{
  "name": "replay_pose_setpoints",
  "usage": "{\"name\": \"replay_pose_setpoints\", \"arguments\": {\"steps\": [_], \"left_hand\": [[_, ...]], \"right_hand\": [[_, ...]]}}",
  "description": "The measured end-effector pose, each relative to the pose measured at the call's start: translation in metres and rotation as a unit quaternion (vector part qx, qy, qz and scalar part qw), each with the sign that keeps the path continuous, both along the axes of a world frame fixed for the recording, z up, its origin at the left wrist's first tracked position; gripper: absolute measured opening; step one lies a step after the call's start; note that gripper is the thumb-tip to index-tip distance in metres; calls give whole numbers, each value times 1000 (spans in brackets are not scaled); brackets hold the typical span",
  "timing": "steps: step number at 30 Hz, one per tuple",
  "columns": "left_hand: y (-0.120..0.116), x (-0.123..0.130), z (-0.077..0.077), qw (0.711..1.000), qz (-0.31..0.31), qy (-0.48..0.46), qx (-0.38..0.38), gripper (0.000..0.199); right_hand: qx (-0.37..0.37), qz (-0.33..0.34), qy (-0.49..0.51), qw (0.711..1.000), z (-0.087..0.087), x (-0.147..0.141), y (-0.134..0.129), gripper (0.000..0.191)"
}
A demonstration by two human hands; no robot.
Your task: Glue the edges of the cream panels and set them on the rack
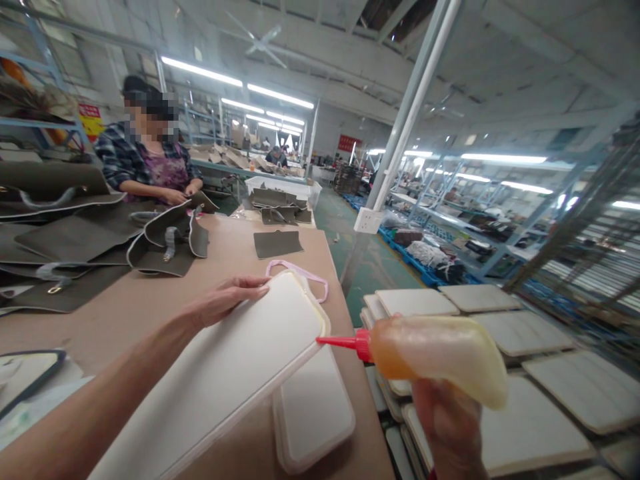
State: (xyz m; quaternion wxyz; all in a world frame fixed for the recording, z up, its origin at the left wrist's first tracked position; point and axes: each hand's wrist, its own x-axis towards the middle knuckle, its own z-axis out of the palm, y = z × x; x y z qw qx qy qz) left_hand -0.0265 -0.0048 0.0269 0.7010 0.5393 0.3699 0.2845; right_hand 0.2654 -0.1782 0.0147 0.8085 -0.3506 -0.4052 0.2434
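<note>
Two things are grasped, I see from far. Left hand (233, 297): grip pinching edge of white panel (240, 360), held over counter (235, 247). Right hand (447, 413): grip clenched around bottle (445, 350), turned sideways, amber liquid (393, 357) inside. Red nozzle (345, 343) points at panel's corner; touching or only near, I cannot tell. Small panel (317, 407) rests on counter, below. Pink loop (325, 288) lies beyond. Co-worker (163, 167) has hands at dark bag (167, 223).

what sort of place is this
Probably a bag-making workshop: dark bag pieces with handles lie on the worktable, stacked pale panels stand beside it, and the right hand holds a red-nozzled squeeze bottle.
</note>
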Motion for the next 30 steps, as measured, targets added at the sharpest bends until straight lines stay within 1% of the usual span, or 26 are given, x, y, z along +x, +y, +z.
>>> {"name": "replay_pose_setpoints", "arguments": {"steps": [2, 6, 8, 10, 13, 15, 16, 17, 18, 21, 23, 24, 26, 28, 30], "left_hand": [[-2, 3, -3, 1000, 9, -17, -3, 58], [-10, 9, -9, 997, 62, -29, -25, 61], [-14, 12, -13, 995, 84, -30, -37, 65], [-18, 15, -17, 994, 96, -31, -42, 65], [-22, 17, -22, 994, 98, -34, -33, 58], [-24, 16, -25, 994, 97, -36, -20, 54], [-25, 15, -25, 994, 98, -35, -14, 53], [-26, 14, -25, 994, 100, -32, -9, 53], [-27, 13, -24, 994, 101, -28, -7, 54], [-33, 8, -19, 994, 111, -13, -4, 60], [-35, 5, -15, 994, 105, -7, -8, 63], [-37, 4, -13, 995, 100, -6, -11, 63], [-38, 2, -10, 996, 93, -5, -16, 62], [-39, 1, -9, 995, 94, -4, -17, 61], [-39, 0, -8, 995, 93, -5, -20, 62]], "right_hand": [[7, 1, -2, 1000, 2, 0, 2, 66], [16, 9, -2, 1000, 5, 3, 6, 50], [26, 16, 6, 1000, 1, 4, 7, 43], [24, 24, 16, 999, -9, 3, 5, 41], [-6, 77, 4, 997, -23, -4, 1, 43], [-31, 140, -13, 990, -25, -8, -1, 43], [-37, 160, -18, 986, -22, -9, -1, 42], [-36, 165, -17, 985, -16, -9, -1, 42], [-29, 152, -11, 988, -7, -8, 0, 42], [17, 63, 14, 998, 23, 2, 7, 47], [40, 28, 13, 999, 38, 9, 12, 49], [46, 26, 5, 999, 42, 13, 14, 48], [52, 43, -16, 998, 47, 17, 17, 42], [51, 64, -39, 996, 47, 19, 19, 37], [50, 76, -56, 994, 45, 20, 20, 37]]}}
